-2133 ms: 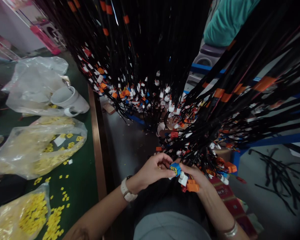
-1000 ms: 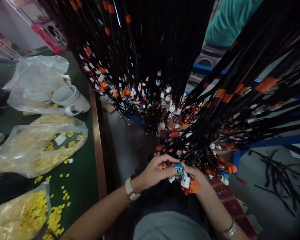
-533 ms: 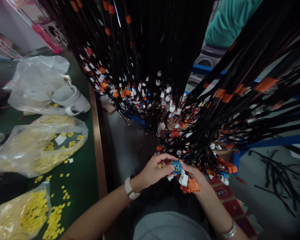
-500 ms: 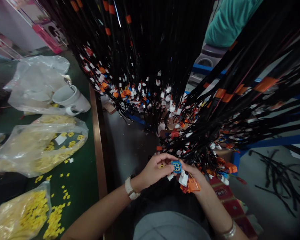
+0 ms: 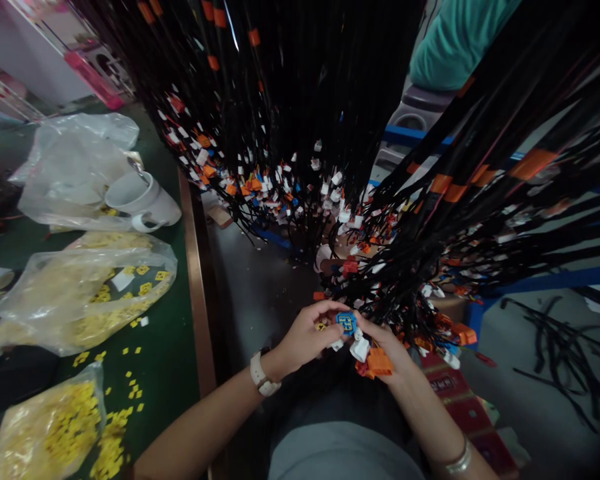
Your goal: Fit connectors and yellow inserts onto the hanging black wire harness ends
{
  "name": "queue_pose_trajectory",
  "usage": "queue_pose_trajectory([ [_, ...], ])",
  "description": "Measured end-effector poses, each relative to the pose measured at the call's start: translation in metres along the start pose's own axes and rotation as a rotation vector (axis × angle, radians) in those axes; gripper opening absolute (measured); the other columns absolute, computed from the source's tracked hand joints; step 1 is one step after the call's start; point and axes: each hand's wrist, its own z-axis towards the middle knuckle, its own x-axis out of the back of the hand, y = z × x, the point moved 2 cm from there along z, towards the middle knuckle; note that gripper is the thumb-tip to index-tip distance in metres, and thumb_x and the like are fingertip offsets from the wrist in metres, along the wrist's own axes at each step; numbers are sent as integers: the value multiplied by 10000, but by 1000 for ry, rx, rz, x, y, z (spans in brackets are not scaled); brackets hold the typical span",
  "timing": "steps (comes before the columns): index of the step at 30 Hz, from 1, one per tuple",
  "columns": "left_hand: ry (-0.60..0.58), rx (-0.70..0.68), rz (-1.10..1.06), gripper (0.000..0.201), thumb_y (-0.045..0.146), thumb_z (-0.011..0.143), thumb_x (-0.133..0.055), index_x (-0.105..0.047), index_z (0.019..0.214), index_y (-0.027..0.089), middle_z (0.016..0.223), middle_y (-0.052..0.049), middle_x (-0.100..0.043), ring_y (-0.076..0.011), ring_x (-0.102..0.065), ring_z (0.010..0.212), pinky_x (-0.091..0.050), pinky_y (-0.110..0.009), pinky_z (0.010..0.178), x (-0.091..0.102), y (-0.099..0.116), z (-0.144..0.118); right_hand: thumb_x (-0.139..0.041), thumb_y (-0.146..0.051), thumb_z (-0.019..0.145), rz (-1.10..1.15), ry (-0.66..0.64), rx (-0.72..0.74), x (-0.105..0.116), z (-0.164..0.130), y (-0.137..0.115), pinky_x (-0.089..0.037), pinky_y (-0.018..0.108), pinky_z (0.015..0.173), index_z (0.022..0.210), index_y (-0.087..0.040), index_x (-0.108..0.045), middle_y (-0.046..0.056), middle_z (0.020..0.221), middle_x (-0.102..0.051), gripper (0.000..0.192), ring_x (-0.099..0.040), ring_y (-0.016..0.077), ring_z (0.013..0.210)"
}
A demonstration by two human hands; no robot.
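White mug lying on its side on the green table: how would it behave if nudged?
The white ceramic mug on the green table would probably roll, though its handle should stop it. Likely rigid, fairly heavy and breakable.

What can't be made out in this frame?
- Head view: left hand fingertips cover part of the blue connector; its yellow insert's seating is too small to judge.
- Right hand palm is hidden by the orange connector.
- Hanging black wire harnesses hide the background.
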Motion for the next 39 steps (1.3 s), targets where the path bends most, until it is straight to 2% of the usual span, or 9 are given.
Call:
queue_pose_trajectory([
  [5,133,-81,-293,387,1,593,-559,-578,939,171,844,-4,-553,-88,-520,758,-403,-185,645,16,-2,7,-785,-258,628,66,69,-10,-1,6,-4,-556,245,500,704,-140,-685,40,603,-710,172,-656,167,501],
  [10,191,-106,-439,317,-22,571,-603,-580,829,161,835,13,-563,-71,-538,799,-415,-194,754,26,2,12,-694,-251,733,135,98,-66,-5,11,-5,-552,263,462,733,-142,-674,39,614,-712,110,-647,168,474],
  [15,160,-63,-425,308,95,664,-688,-624,962,140,1013,-60,-634,-121,-592,925,-418,-284,916,26,4,10,-607,-212,812,281,151,-50,-19,14,-8,-544,223,474,729,-154,-664,31,616,-709,116,-658,148,498],
  [18,120,-55,-424,297,207,726,-684,-618,1009,143,1038,-93,-654,-166,-613,957,-433,-343,928,24,4,6,-579,-204,833,322,180,-54,-26,15,-9,-512,204,419,677,-153,-648,15,569,-689,178,-634,133,452],
  [21,99,-94,-291,202,238,736,-676,-661,915,146,1042,-95,-651,-186,-607,963,-452,-351,895,21,6,2,-594,-235,828,335,156,-34,-30,19,-10,-516,207,435,642,-163,-632,1,558,-678,203,-630,127,456],
  [24,112,-229,-30,137,218,725,-678,-704,847,163,1054,-76,-617,-176,-570,985,-442,-297,867,20,10,-1,-597,-261,828,354,150,-18,-32,22,-8,-550,235,538,654,-168,-631,4,599,-690,201,-651,137,523],
  [27,126,-303,152,179,221,712,-690,-692,884,172,911,-46,-624,-139,-575,841,-446,-254,773,18,12,-4,-560,-273,853,376,169,-17,-37,24,-7,-559,265,598,656,-173,-628,8,599,-686,232,-652,146,549],
  [32,225,-291,284,191,249,641,-751,-644,774,165,764,-16,-644,-137,-579,725,-444,-236,680,14,10,-8,-580,-277,842,399,190,16,-42,26,-6,-550,260,595,654,-174,-627,0,596,-681,220,-626,135,519],
  [39,264,-367,386,81,238,720,-686,-705,783,190,817,-40,-702,-168,-633,781,-474,-261,742,9,16,-11,-578,-268,843,422,194,17,-43,28,-6,-515,234,513,684,-167,-645,4,589,-674,200,-616,133,514],
])
